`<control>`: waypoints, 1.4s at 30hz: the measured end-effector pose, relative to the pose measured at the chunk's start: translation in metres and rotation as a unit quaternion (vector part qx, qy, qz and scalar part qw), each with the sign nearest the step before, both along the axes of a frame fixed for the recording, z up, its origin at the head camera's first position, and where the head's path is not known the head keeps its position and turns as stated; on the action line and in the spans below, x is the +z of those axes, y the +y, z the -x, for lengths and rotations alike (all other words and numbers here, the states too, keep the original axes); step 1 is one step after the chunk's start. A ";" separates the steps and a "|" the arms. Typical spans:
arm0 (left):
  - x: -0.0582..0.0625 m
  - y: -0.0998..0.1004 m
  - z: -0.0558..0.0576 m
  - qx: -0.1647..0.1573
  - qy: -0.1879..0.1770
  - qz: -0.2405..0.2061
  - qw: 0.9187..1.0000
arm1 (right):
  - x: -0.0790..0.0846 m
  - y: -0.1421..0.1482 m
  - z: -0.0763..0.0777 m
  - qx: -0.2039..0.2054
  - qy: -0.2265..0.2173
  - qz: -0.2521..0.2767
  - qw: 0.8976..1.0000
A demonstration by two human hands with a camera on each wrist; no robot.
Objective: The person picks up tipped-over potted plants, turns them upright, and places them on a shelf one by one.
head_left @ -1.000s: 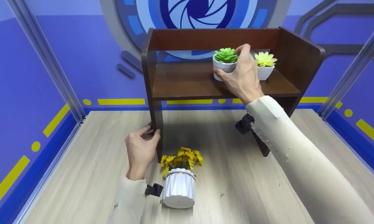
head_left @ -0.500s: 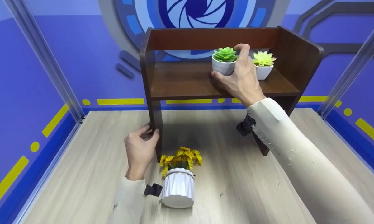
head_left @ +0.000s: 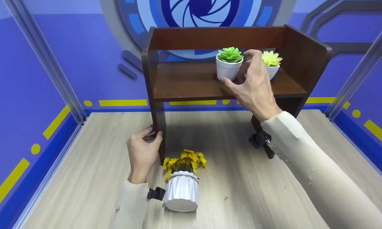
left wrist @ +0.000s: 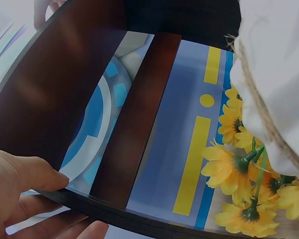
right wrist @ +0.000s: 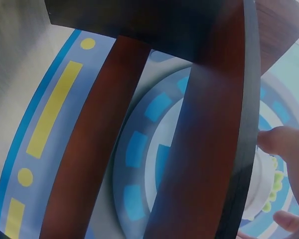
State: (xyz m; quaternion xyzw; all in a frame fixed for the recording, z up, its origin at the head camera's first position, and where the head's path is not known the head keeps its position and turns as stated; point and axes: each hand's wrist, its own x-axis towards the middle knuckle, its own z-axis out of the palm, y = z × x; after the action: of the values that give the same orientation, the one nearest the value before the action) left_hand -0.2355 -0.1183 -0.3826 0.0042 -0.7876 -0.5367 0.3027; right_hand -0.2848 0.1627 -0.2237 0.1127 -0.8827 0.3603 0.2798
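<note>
My left hand point(head_left: 143, 156) grips the front edge of the left side panel of a dark brown wooden shelf point(head_left: 184, 86), its thumb on the inner face in the left wrist view. On the upper board stands a round white pot with a green succulent point(head_left: 228, 68). Beside its right side is my right hand point(head_left: 256, 86), fingers bent but spread apart; a gap shows between forefinger and pot, while the thumb tip lies at the pot's lower front. Whether the thumb touches it, I cannot tell. Partly behind this hand is a white pot with a pale yellow-green succulent point(head_left: 272, 65).
A white fluted pot with yellow flowers point(head_left: 182, 190) stands on the light wood table point(head_left: 235, 197), in front of the shelf's left leg. Blue printed walls point(head_left: 51, 63) enclose the table at the back and sides.
My right hand has loosened from the green succulent's pot and shifted right and slightly down. The pot stays on the upper board. My left hand keeps its grip on the side panel.
</note>
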 end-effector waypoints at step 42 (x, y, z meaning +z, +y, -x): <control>0.001 -0.004 0.000 -0.006 -0.004 0.000 1.000 | -0.053 0.041 -0.071 0.073 0.153 0.196 0.966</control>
State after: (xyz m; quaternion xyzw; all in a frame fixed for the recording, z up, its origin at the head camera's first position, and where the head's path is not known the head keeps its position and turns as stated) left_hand -0.2356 -0.1219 -0.3814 0.0016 -0.7886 -0.5390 0.2959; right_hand -0.2142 0.2038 -0.2764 0.1738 -0.7306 0.5246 0.4010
